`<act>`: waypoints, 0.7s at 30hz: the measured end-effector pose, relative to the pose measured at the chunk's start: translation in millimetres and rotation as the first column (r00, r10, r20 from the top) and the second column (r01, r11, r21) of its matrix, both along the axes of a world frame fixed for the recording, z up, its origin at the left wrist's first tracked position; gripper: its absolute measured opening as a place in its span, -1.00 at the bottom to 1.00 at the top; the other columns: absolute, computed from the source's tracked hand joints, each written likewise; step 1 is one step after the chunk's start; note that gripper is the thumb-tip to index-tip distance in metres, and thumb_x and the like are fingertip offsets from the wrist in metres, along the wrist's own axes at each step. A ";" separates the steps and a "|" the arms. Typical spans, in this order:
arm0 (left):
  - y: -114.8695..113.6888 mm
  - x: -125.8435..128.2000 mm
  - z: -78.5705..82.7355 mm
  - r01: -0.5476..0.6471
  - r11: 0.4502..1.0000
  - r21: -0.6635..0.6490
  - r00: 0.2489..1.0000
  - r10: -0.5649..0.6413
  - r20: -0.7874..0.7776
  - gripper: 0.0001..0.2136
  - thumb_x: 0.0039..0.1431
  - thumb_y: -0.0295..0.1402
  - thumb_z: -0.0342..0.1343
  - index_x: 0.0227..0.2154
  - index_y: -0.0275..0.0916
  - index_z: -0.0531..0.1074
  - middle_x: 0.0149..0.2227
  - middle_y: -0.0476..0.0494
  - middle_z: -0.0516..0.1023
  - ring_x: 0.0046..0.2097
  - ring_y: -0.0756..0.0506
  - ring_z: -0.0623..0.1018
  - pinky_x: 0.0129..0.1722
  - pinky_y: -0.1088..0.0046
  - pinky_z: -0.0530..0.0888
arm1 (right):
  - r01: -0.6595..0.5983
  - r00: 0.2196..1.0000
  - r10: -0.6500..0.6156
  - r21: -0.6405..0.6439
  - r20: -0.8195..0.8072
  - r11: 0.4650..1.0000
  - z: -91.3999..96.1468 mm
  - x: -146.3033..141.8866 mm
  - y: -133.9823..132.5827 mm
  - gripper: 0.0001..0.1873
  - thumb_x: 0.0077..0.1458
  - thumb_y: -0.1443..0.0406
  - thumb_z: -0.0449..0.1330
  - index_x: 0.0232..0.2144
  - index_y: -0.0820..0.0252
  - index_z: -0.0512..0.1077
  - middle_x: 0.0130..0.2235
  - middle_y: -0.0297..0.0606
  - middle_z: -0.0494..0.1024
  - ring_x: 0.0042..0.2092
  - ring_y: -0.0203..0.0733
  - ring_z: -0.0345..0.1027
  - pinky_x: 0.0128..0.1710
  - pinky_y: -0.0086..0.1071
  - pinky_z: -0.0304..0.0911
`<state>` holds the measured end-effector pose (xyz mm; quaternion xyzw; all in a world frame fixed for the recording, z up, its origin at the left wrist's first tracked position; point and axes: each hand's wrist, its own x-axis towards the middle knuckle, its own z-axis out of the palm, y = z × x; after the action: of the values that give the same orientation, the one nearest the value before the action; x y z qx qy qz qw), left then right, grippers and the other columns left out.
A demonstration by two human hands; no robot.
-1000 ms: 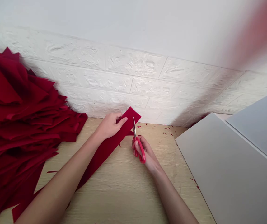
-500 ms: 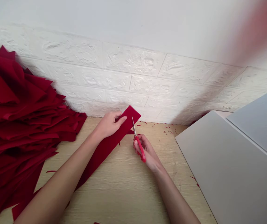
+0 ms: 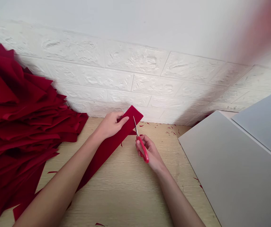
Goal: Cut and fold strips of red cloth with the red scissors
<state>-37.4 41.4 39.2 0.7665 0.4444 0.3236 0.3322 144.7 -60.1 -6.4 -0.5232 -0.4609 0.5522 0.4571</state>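
Note:
A long strip of dark red felt (image 3: 107,148) lies slantwise on the wooden table (image 3: 126,189), its far end raised near the wall. My left hand (image 3: 110,125) pinches that far end, thumb on top. My right hand (image 3: 148,151) is closed round the red handles of small scissors (image 3: 140,142). Their metal blades point up at the strip's right edge, close to my left fingertips. I cannot tell whether the blades are biting into the felt.
A big heap of red felt pieces (image 3: 14,126) fills the left side. Two grey boards (image 3: 235,170) cover the right of the table. A white brick-pattern wall (image 3: 135,72) stands right behind. Small red snippets (image 3: 171,129) are scattered near the wall.
Both hands, the strip and the scissors have shifted slightly up and away; the scissor blades lean a little further left towards the strip's edge.

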 end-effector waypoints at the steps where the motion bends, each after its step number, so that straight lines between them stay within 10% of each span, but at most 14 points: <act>1: 0.1 -0.1 0.1 -0.001 1.000 -0.003 1.000 0.001 0.002 -0.69 0.26 -0.14 -0.03 -0.51 -0.23 0.32 -0.52 0.04 0.36 -0.47 -0.01 0.36 -0.45 0.43 0.21 | -0.001 1.000 0.001 0.005 -0.002 1.000 -0.1 -0.1 0.1 -0.45 -0.06 -0.18 0.31 -0.40 0.10 0.26 -0.52 -0.51 0.27 -0.51 -0.37 0.07 -0.49 -0.43 0.04; 21: 1.0 1.3 -3.4 0.021 0.999 -0.038 1.000 -0.021 -0.010 -0.68 0.25 -0.12 -0.02 -0.51 -0.22 0.31 -0.54 0.04 0.36 -0.49 -0.01 0.35 -0.48 0.44 0.21 | 0.004 0.999 -0.005 -0.019 -0.052 1.000 -2.1 -2.0 -1.4 -0.46 -0.03 -0.18 0.30 -0.40 0.10 0.26 -0.51 -0.49 0.29 -0.55 -0.40 0.09 -0.54 -0.45 0.07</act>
<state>-36.1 42.4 35.8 0.7664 0.4441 0.3075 0.3476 142.7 -61.5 -8.5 -0.5141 -0.4423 0.5688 0.4654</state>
